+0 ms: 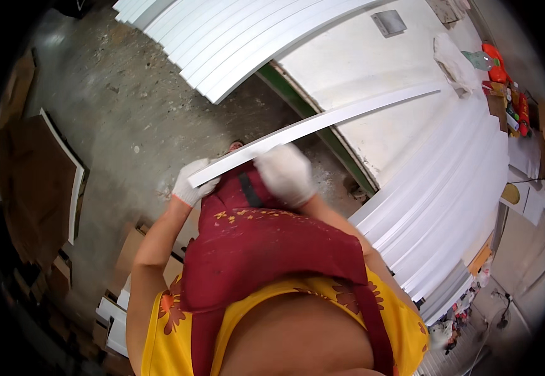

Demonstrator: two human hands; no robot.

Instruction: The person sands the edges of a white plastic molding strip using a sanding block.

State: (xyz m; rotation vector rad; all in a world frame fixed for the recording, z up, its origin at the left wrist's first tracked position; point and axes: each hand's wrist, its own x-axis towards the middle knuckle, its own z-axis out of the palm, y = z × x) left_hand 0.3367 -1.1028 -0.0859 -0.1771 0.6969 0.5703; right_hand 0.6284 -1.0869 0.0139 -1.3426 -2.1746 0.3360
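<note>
A long white strip (322, 121) slants across in front of me, its near end at my left and its far end over the white tabletop (373, 141). My left hand (191, 177), in a white knit glove, is closed around the near end from below. My right hand (286, 175), also gloved, is beside the strip a short way along it. Motion smears that hand, so its fingers and whether it touches the strip cannot be made out.
Many white strips (435, 188) lie side by side on the table at right; another row (241, 37) lies at the far side. The table has a green edge (354, 160). A small metal block (388, 23) sits on top. Brown boards (37, 182) stand at left on the concrete floor (113, 125).
</note>
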